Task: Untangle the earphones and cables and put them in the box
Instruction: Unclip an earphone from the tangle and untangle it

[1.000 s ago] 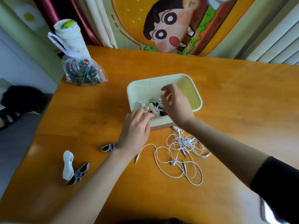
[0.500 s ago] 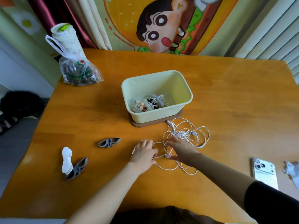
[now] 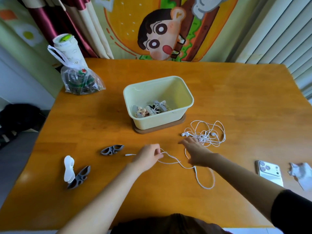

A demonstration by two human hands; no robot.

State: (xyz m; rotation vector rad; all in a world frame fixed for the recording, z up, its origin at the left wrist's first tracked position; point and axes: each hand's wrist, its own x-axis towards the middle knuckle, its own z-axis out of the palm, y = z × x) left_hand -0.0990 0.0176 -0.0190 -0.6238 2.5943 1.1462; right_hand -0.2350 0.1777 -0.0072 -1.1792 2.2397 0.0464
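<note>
Left hand [image 3: 148, 157] is pinching the earphone cable [image 3: 170, 163] toward nine o'clock; loose-fingered right hand [image 3: 196, 153] should pin the tangle [image 3: 206, 135] next.

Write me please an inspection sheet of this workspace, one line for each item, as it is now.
Surface: wooden table, glossy, orange-brown.
Job's things: pale yellow box on a brown base, wound earphones inside; tangled white earphones right of it on the table.
Clutter: two grey cable winders, one white winder, phone, crumpled tissue, plastic bag.
Grippers: left hand pinches the white cable; right hand, fingers fairly straight, lies over the same cable near the tangle.
Cables: white cable runs from its plug past both hands, loops toward the person.
Surroundings: cartoon curtain, blinds, dark bag on the floor.
</note>
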